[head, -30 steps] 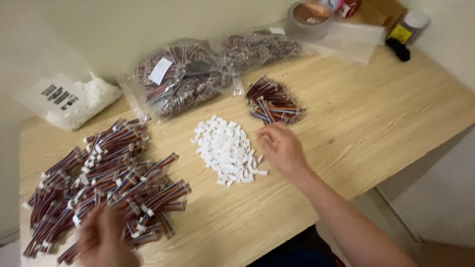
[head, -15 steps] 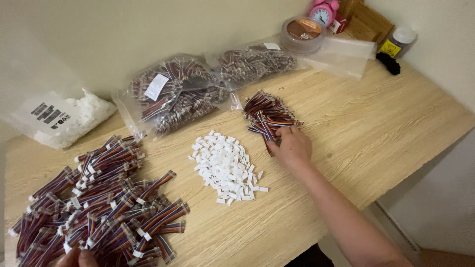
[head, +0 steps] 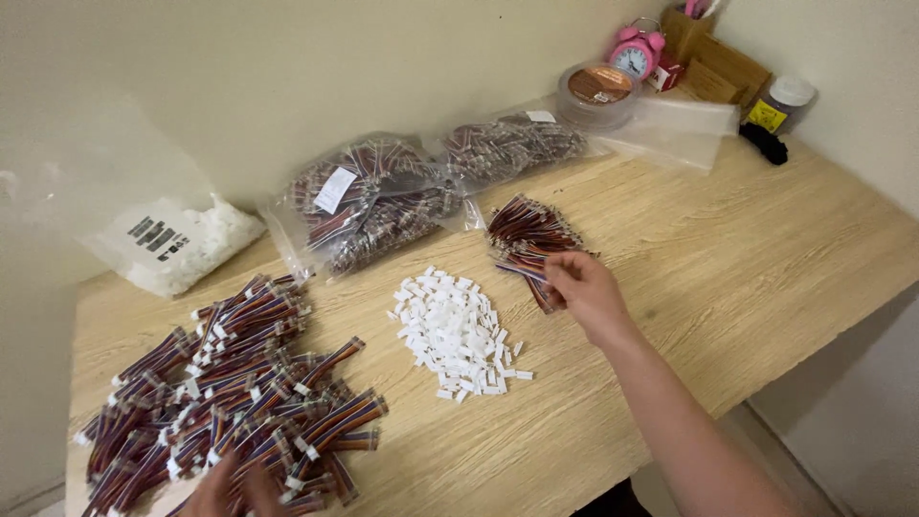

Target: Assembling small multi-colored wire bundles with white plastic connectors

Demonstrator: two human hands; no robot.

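Reaching into the small bundle of red-and-blue wire leads (head: 528, 241) just right of centre frame, the right hand (head: 586, 292) has its fingertips pinched in a narrow grip on the near ends of a few leads, though whether one is truly caught between the fingers is hard to tell. Down at the bottom left edge, the left hand (head: 235, 488) rests on the big heap of finished leads with white plugs (head: 225, 397); only its knuckles show, so I cannot tell whether its grip is loose or closed on anything. Between the two hands, at centre frame, sits the pile of white plastic connector housings (head: 458, 333) on the wooden counter (head: 747, 258). Doing this pick well would, I judge, mean taking a single lead by its bare end, lifting it straight out so the neighbours do not drag along, and keeping the bundle tidy. Two clear bags of more leads (head: 383, 201) lie at upper centre, a bag of white housings (head: 172, 244) at upper left, and a pink alarm clock (head: 636, 53) stands at the top right.
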